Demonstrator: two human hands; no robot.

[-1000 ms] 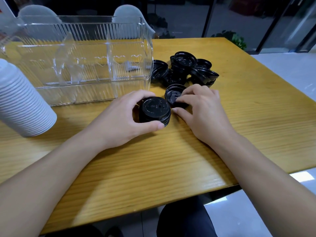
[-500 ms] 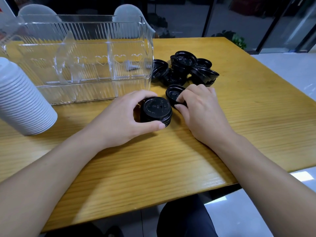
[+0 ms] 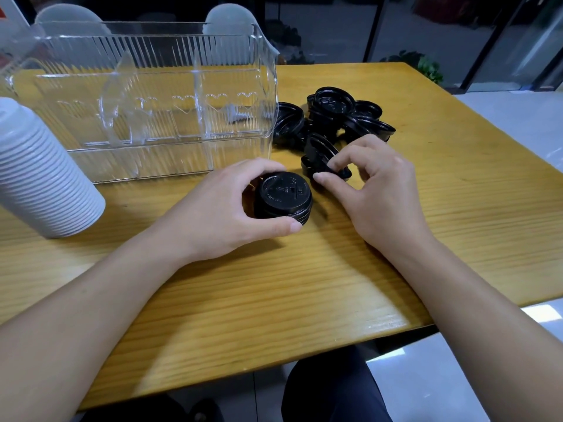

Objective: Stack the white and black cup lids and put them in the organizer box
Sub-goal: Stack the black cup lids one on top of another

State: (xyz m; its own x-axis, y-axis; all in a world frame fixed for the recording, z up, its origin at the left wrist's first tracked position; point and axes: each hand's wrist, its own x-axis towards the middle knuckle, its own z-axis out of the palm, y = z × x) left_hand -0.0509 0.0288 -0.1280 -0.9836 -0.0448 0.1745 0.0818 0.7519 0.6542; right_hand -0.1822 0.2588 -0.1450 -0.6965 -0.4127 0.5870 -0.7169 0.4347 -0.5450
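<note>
Left hand (image 3: 219,208) curls round the short black lid stack (image 3: 282,196) at counter (image 3: 274,300) centre. Right hand (image 3: 377,190) pinches one tilted black lid (image 3: 320,153) at the stack's 1 o'clock. Risk: edge-only pinch may slip; a skewed seating could topple the stack.

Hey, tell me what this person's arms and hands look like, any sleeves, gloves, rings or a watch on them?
Both forearms are bare all the way to the bottom edge of the picture, so no sleeve shows. The left hand and right hand wear no gloves, and no rings, watch or bracelet are visible. The nails look short and unpainted.
</note>
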